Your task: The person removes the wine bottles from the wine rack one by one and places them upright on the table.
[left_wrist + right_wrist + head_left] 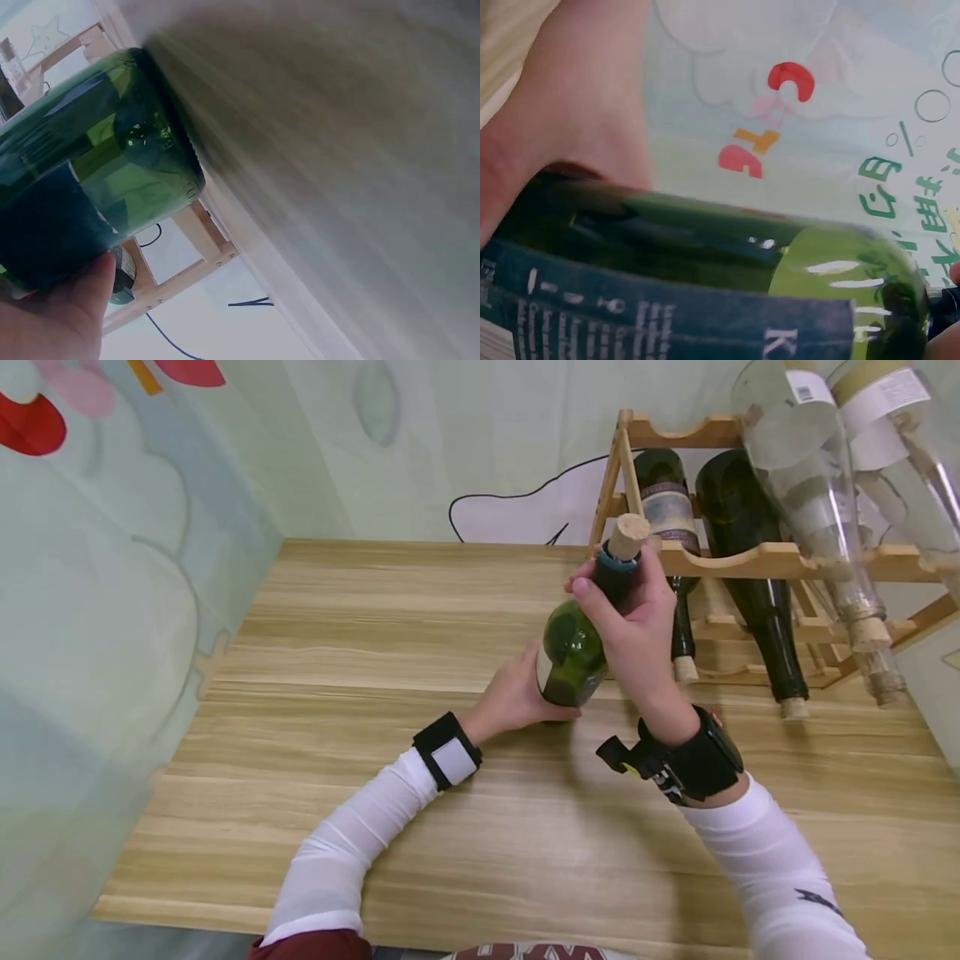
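Note:
A green wine bottle (573, 652) with a cork (628, 533) in its mouth is held over the table, tilted with its neck toward the rack. My left hand (510, 693) grips its lower body, the thumb lying along the label in the left wrist view. My right hand (637, 618) wraps round the dark neck just below the cork. The bottle's base (180, 135) is close over the tabletop. A dark label (705, 322) with pale print faces the right wrist camera, where the left hand (577, 97) covers the bottle's far end.
A wooden wine rack (780, 560) stands at the back right. It bears two dark corked bottles (742, 518) and clear bottles (817, 485) on its upper tier, necks pointing toward me. The wooden table (337, 635) meets a printed wall covering (420, 460) behind.

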The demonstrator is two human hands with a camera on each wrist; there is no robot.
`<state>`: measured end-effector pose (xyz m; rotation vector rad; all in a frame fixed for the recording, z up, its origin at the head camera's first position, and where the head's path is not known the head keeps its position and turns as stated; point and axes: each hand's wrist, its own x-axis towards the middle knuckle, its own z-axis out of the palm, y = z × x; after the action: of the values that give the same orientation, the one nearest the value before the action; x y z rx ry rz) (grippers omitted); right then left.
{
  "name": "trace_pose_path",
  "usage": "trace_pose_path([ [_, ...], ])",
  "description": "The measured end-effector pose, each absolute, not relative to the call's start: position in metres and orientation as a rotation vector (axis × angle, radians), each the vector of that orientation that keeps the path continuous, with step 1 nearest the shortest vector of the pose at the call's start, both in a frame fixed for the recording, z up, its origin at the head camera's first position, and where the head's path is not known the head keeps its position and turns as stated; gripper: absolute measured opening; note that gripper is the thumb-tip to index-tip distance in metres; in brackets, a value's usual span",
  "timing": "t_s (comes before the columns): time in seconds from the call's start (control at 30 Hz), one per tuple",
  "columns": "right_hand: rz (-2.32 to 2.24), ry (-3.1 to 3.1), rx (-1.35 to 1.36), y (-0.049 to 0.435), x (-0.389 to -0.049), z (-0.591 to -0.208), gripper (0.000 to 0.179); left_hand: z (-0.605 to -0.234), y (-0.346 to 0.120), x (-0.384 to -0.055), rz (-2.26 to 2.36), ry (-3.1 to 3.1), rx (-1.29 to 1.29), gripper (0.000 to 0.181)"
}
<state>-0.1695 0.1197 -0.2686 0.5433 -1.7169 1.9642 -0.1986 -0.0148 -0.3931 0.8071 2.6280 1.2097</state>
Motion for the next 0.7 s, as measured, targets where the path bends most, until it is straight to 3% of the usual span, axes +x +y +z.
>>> trace_pose_path([
  [0.7, 1.65, -1.973, 0.481, 0.106, -0.191, -0.29, 0.039, -0.398, -0.02, -0.21, 1.322, 2.574, 0.706, 0.103],
])
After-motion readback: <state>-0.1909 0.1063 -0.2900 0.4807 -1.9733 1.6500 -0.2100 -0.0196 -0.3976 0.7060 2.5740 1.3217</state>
